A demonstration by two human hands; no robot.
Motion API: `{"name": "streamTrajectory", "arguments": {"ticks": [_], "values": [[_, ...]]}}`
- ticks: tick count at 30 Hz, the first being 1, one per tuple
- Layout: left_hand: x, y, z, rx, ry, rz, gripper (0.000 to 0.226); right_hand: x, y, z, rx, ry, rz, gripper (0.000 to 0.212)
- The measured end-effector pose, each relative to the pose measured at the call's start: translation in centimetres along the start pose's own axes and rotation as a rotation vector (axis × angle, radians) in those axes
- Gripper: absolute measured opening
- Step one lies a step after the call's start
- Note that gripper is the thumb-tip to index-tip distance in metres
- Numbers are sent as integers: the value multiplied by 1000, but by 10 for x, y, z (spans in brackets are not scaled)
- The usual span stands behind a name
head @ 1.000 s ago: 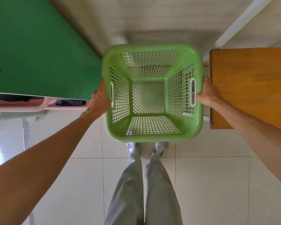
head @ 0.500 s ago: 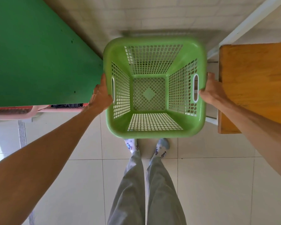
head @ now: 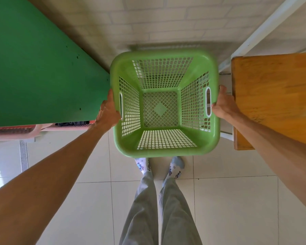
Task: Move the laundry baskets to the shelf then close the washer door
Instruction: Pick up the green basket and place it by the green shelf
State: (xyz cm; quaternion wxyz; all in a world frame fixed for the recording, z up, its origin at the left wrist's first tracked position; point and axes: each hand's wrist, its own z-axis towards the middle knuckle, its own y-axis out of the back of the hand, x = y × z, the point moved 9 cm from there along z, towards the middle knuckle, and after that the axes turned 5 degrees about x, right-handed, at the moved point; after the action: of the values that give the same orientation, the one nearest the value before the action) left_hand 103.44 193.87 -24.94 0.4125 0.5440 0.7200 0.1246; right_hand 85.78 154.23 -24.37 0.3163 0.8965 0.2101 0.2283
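I hold an empty green laundry basket [head: 164, 144] with lattice walls in front of me, above my feet, its opening facing up. My left hand [head: 107, 110] grips its left rim by the slot handle. My right hand [head: 223, 105] grips the right rim by the other handle. The basket hangs in the gap between a green board [head: 34, 68] on the left and a wooden shelf top [head: 276, 96] on the right. A pink basket [head: 12, 132] with dark clothes shows under the green board. No washer is in view.
A white metal frame [head: 265, 27] runs diagonally behind the wooden top. A white brick wall [head: 157, 23] stands straight ahead. Pale floor tiles [head: 237, 209] lie under my legs and socked feet [head: 159, 167].
The basket has sunk slightly and come level in my hands, with both grips unchanged. The view has tilted, so the wooden top and green board sit lower in frame.
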Motion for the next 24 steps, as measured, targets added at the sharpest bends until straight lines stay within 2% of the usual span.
{"name": "streamTrajectory", "arguments": {"ticks": [6,10,14,19,24], "values": [[-46,39,-55,-60,-67,59,70,9,17,-56,-62,55,68,60],[-112,88,-136,-25,-110,68,71,25,43,-140,-8,53,74,52],[-165,143,-212,-47,-130,163,65,23,85,-236,-52,-3,146,54],[-216,169,-261,-23,-242,316,75,-21,129,-325,-153,-118,265,48],[-297,150,-277,48,-382,427,83,-95,173,-393,-243,-309,383,56]]}}
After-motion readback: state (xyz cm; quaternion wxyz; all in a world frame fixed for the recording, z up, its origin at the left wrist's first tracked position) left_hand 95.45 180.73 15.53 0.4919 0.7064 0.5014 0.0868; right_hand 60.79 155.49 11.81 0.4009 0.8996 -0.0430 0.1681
